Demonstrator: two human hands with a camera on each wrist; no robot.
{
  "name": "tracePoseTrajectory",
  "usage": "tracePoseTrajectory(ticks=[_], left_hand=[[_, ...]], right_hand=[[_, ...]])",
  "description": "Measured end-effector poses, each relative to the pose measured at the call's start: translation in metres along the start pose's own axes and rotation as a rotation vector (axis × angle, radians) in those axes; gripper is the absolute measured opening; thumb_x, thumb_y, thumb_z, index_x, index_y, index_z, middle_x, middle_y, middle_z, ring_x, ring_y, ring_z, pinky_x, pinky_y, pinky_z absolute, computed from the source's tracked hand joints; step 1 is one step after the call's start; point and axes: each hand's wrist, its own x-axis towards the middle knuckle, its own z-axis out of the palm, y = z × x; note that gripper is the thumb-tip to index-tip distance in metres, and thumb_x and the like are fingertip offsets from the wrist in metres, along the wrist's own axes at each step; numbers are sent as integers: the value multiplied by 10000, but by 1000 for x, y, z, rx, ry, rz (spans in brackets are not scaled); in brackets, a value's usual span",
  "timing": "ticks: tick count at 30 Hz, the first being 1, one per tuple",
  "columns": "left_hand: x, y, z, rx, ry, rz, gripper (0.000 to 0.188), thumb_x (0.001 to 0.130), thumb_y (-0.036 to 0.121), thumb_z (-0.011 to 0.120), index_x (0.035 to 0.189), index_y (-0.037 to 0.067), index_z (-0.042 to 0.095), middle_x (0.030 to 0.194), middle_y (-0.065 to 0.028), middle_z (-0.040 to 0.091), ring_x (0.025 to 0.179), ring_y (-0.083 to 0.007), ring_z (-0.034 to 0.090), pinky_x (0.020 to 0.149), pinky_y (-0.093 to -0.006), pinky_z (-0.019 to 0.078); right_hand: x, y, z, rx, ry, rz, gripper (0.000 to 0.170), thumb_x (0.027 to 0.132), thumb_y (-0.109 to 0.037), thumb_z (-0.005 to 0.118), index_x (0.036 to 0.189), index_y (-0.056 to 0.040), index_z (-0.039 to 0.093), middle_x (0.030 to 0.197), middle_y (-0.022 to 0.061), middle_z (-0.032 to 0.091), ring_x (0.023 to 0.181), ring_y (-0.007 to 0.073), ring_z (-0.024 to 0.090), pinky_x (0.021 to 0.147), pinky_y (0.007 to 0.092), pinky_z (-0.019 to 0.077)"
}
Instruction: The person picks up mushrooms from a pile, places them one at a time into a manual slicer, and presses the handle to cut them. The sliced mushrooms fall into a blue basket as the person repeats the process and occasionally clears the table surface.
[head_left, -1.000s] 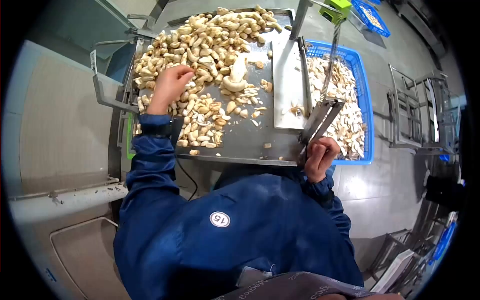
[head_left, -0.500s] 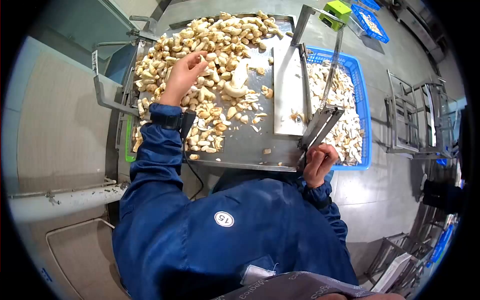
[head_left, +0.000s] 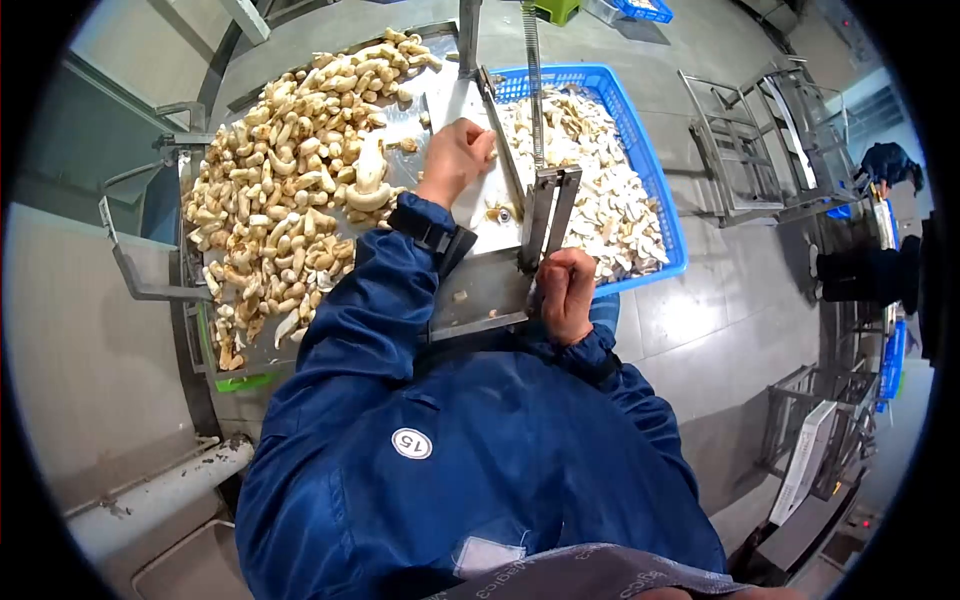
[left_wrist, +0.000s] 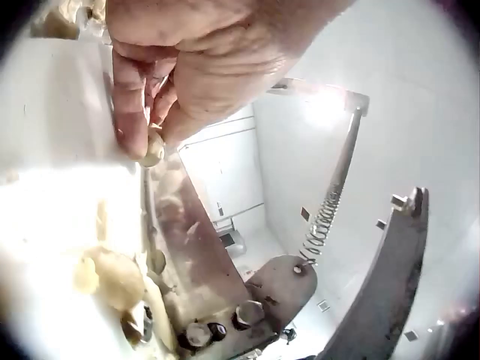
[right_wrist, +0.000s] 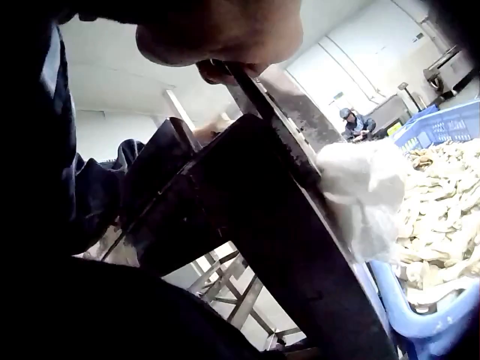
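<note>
The left hand (head_left: pixel 456 163) pinched a small pale mushroom piece (left_wrist: pixel 154 149). At five o'clock, the right hand (head_left: pixel 568 296) gripped a grey metal lever (head_left: pixel 538 218).

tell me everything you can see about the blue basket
The blue basket is rectangular with rounded corners, looks like plastic, and has slotted walls under a smooth, broad rim. It sits upright beside the metal table, its long side running away from the person. Pale, irregular slices fill much of it, heaped against the walls. The right hand is near its closest end. A crumpled white sheet hangs beside it; whether they touch is unclear. Its underside is hidden.
</note>
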Motion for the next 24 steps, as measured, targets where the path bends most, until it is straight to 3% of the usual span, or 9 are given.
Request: tracePoseTrajectory(ticks=[2,4,7,11,13,18,21,23,24], left_hand=[[-4,3,0,-116,-50,-65,256,929,129,654,1081,-76,631,849,-97,696,697,-116,653,635,-235,539],[-7,-19,10,-363,-22,5,229,924,94,653,1084,-69,642,876,-88,696,731,-108,650,652,-225,538],[-13,-13,9,-360,-24,-55,179,913,29,648,1052,-83,642,886,-89,695,746,-112,647,682,-217,541],[-6,-24,12,-370,-78,12,158,919,25,642,1029,-88,645,887,-101,701,752,-119,655,691,-221,546],[-8,-18,17,-462,-56,-53,164,920,34,647,1023,-93,650,886,-104,707,756,-122,661,694,-224,554],[-10,-15,13,-396,-36,-40,139,914,36,656,996,-74,677,879,-101,709,741,-110,661,640,-211,549],[-10,-9,10,-310,-34,-48,138,913,31,653,1003,-69,680,867,-93,708,730,-102,654,637,-205,538],[-3,-23,15,-413,-70,-17,151,912,39,656,1014,-70,675,852,-88,707,723,-100,649,650,-210,538],[-3,-29,19,-464,-89,-6,157,911,43,658,1019,-71,673,844,-85,706,720,-99,647,656,-213,538]], right_hand=[[-3,3,0,10,-6,10,153,1002,-116,520,1134,-50,477,789,51,548,637,111,507,587,262,439],[-5,9,1,25,5,-1,150,1002,-106,516,1128,-42,468,802,63,548,643,114,506,588,263,438],[4,0,4,53,-18,-41,130,1011,-88,487,1124,-37,449,803,58,527,638,106,483,582,250,424],[61,-62,4,195,-43,185,107,1034,-107,444,1122,-46,444,765,10,461,604,73,413,547,213,358],[96,-96,11,311,-17,322,108,1040,-125,440,1120,-53,439,755,-8,432,584,53,366,516,198,307],[34,-35,10,56,-8,-13,96,1038,-99,413,1123,-54,421,767,21,451,601,72,379,513,205,324],[14,-20,14,111,54,87,95,1058,-186,402,1047,-93,418,745,11,450,533,72,362,468,215,311],[38,-52,18,159,85,209,108,1061,-199,399,1063,-92,418,738,5,439,527,67,347,459,215,300],[58,-73,13,293,22,282,113,1044,-132,436,1142,-74,430,772,-6,415,610,60,342,525,199,307]])
